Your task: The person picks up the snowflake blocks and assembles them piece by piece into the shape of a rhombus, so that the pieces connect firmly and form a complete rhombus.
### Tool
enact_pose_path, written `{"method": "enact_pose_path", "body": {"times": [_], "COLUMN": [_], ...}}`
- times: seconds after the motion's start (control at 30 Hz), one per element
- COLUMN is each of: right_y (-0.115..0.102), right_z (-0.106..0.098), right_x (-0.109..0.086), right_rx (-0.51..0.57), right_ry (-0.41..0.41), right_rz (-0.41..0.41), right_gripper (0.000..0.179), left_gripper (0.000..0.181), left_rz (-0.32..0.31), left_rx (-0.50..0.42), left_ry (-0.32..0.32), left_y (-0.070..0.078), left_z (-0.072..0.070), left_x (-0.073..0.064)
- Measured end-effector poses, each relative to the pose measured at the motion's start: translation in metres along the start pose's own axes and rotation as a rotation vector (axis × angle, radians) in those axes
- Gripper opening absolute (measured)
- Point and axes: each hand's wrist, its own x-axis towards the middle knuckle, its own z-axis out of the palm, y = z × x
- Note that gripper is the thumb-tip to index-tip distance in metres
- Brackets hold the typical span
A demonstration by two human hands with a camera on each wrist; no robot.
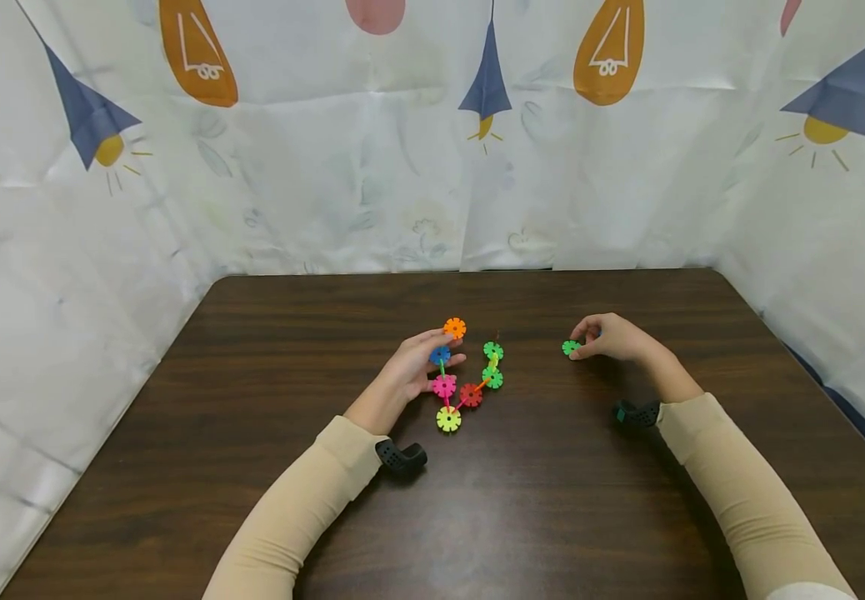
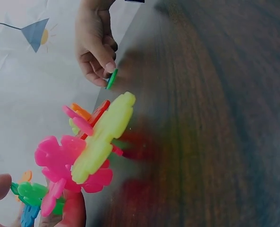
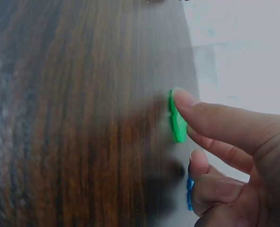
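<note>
My left hand (image 1: 407, 367) holds a chain of notched plastic snowflake discs by its left end, near the blue disc (image 1: 439, 355) and orange disc (image 1: 455, 328). From there the chain bends down past a pink disc (image 1: 443, 386) to a yellow disc (image 1: 449, 419), then up through a red disc (image 1: 471, 395) to green discs (image 1: 492, 379). To the right, my right hand (image 1: 616, 338) pinches a loose green disc (image 3: 177, 124) between thumb and finger. A blue disc (image 3: 190, 194) shows behind its curled lower fingers in the right wrist view.
Both hands are over a dark wood-grain table (image 1: 537, 517). A pale curtain (image 1: 402, 183) printed with lamps and bulbs surrounds the back and sides. Black bands with cameras are worn on the left wrist (image 1: 401, 457) and right wrist (image 1: 637, 413).
</note>
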Motion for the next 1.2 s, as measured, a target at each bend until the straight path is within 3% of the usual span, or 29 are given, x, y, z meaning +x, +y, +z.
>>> {"method": "enact_pose_path", "body": {"times": [0.27, 0.6, 0.93, 1.2], "right_y": [0.001, -0.008, -0.034, -0.061], "right_z": [0.0, -0.002, 0.012, 0.025], "right_x": [0.003, 0.004, 0.006, 0.019], "right_rx": [-0.003, 0.068, 0.147, 0.184], "right_ry": [0.009, 0.037, 0.153, 0.257], "right_rz": [0.005, 0.004, -0.122, -0.201], "right_gripper": [0.03, 0.024, 0.032, 0.033], "left_gripper": [0.049, 0.046, 0.045, 0.045], "left_rz": [0.007, -0.007, -0.015, -0.024], "left_rx": [0.007, -0.023, -0.01, -0.019], "left_ry": [0.001, 0.034, 0.059, 0.076], "left_y": [0.002, 0.005, 0.005, 0.005], "left_z": [0.001, 0.002, 0.002, 0.004], "left_x": [0.0, 0.0, 0.0, 0.002]}}
